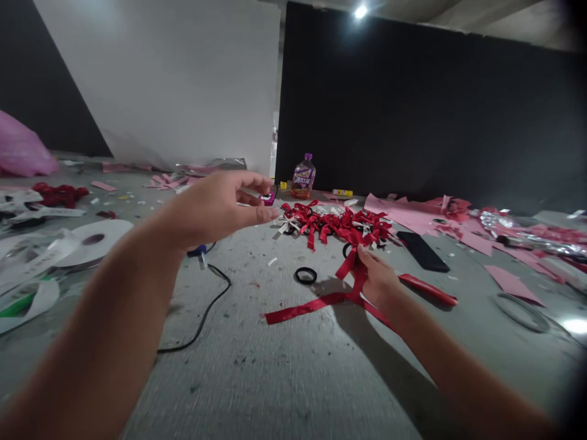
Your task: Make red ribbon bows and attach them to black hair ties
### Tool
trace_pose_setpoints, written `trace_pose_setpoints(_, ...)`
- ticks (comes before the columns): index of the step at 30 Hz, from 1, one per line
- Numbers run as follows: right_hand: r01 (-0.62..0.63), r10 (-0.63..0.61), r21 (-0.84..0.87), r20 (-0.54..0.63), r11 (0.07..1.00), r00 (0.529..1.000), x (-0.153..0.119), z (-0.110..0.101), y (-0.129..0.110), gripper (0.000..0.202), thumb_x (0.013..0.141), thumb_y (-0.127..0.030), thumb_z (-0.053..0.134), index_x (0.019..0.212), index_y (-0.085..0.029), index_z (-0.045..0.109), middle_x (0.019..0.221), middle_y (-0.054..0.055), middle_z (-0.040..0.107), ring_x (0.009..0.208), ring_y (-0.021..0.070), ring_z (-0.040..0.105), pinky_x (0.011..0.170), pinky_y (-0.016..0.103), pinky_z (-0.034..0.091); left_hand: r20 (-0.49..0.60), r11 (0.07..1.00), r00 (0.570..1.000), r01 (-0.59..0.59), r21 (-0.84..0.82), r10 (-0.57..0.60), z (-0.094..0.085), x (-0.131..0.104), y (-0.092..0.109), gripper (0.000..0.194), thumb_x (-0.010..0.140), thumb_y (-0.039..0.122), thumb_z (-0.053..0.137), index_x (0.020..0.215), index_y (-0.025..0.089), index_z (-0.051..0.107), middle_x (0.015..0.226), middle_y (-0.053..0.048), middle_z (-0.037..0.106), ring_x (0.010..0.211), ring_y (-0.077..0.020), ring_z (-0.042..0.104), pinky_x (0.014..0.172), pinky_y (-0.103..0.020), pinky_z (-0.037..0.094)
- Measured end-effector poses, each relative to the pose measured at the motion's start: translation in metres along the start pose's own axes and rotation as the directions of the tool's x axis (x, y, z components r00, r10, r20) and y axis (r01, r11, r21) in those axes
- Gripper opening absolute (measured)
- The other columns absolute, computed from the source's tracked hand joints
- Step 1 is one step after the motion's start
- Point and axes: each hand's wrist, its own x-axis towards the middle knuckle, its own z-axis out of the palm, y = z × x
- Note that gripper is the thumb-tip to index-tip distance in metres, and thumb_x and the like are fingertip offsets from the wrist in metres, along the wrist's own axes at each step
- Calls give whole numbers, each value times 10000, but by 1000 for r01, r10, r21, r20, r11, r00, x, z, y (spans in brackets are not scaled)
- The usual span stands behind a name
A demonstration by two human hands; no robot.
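Note:
My left hand [224, 205] is raised over the table left of centre, fingers apart and holding nothing. On the right, my right hand [376, 275] pinches a red ribbon [312, 307] with a bow-like fold at the fingertips. One tail of it lies leftward on the table, and another part runs under my right wrist. A black ring [347, 250] shows just behind the fingers, partly hidden by the ribbon. Another black ring [306, 275] lies flat on the table, left of my right hand. Beyond is a heap of red bows [321, 223] with white strips among them.
Right of my right hand lie a red-handled tool [428, 289] and a black phone [422, 251]. A bottle [303, 177] stands behind the bows. At left are a white ribbon roll [94, 240] and a black cable [197, 333]. Pink sheets [408, 212] lie at the back right.

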Motion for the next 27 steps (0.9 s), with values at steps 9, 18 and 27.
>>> trace_pose_setpoints(9, -185, 186, -17, 48, 983, 981, 111, 148, 1, 162, 943, -284, 614, 976, -127, 638, 885, 21, 669, 710, 119, 647, 632, 273, 566, -180, 999, 983, -40, 36, 46, -23, -23, 24, 600, 693, 460, 791, 1228, 219, 664, 1073, -54, 709, 1021, -296, 660, 835, -427, 537)
trace_pose_setpoints(18, -278, 296, -242, 40, 930, 954, 145, 88, -35, 265, 957, -307, 588, 1173, -153, 602, 1126, 75, 642, 907, 178, 655, 762, 356, 576, -194, 991, 973, -108, 81, 122, -25, -30, 31, 514, 714, 422, 785, 1188, 248, 684, 1126, -20, 700, 990, -256, 675, 779, -342, 575)
trace_pose_setpoints(27, -148, 170, -742, -47, 654, 984, 138, 52, 13, 340, 947, -337, 599, 1239, -165, 577, 1226, 96, 610, 1021, 221, 637, 849, 426, 556, -175, 992, 977, -108, 63, 118, -24, -37, 39, 506, 749, 438, 761, 1195, 216, 669, 994, -26, 709, 926, -237, 692, 739, -321, 571)
